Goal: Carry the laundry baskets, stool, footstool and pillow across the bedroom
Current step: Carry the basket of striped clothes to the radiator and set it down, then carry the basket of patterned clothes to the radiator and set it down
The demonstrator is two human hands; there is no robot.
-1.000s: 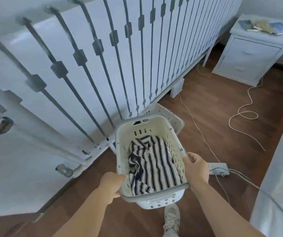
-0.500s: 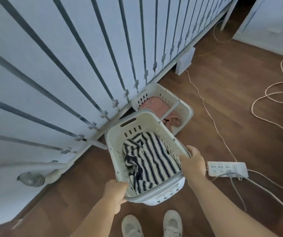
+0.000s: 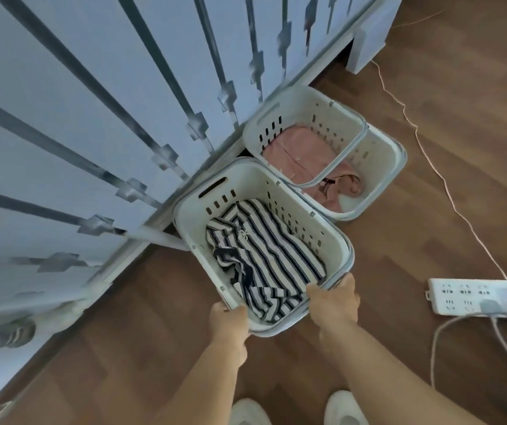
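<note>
A white laundry basket holding a navy-and-white striped garment is low over the wood floor beside the bed frame. My left hand grips its near rim at the left corner, and my right hand grips the near rim at the right. Just beyond it a second white laundry basket with its handle folded across the top sits on the floor, with pink clothes inside. The two baskets are nearly touching. No stool, footstool or pillow is in view.
A pale blue bed frame with dark metal bars fills the left. A white power strip with grey cables lies on the floor at right, and a thin cord runs along the floor. My white shoes are at the bottom.
The striped-garment basket has come down toward the floor next to the pink-clothes basket, and my view has tilted downward. Both hands have slid toward the basket's near end.
</note>
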